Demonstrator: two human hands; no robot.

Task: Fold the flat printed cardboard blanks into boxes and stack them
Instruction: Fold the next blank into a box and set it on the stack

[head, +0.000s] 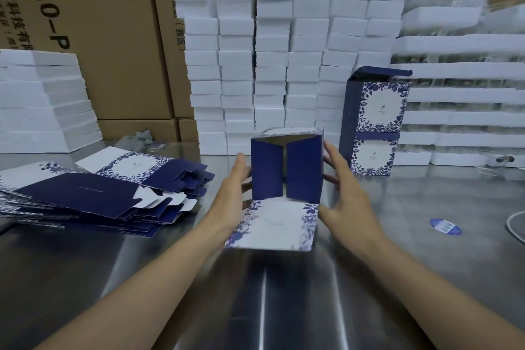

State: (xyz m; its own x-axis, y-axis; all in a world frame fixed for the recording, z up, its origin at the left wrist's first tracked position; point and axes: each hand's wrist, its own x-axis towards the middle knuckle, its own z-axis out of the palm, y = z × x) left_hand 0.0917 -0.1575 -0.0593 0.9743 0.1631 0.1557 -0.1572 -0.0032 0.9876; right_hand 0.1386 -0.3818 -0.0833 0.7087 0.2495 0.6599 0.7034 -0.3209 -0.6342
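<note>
Navy-and-white cardboard sits between both hands: the left hand (pixel 235 182) lays straight fingers flat against the left wall of the half-folded box (pixel 287 173), and the right hand (pixel 346 196) has its fingers spread against the right wall, neither curled round it, though motion blur softens the fingertips. This 1 box rests on the steel table (pixel 255 307) with its open end pointing at the person; 2 navy side flaps are turned inward across the mouth with a gap between them, and 1 floral flap (pixel 275 224) lies out flat towards the person, so the long axis runs from the person towards the back. Right of the box and just behind it, 2 finished boxes (pixel 375 122) stand stacked, the upper with its lid flap raised. Left of the box lies a fanned pile of flat blanks (pixel 99 193), too overlapped to count. Behind the box rises a wall of white foam blocks (pixel 284 65), with brown cartons (pixel 113 37) beyond, their print cut off. Right of the box lies 1 blue oval sticker (pixel 445 226), its print unreadable.
</note>
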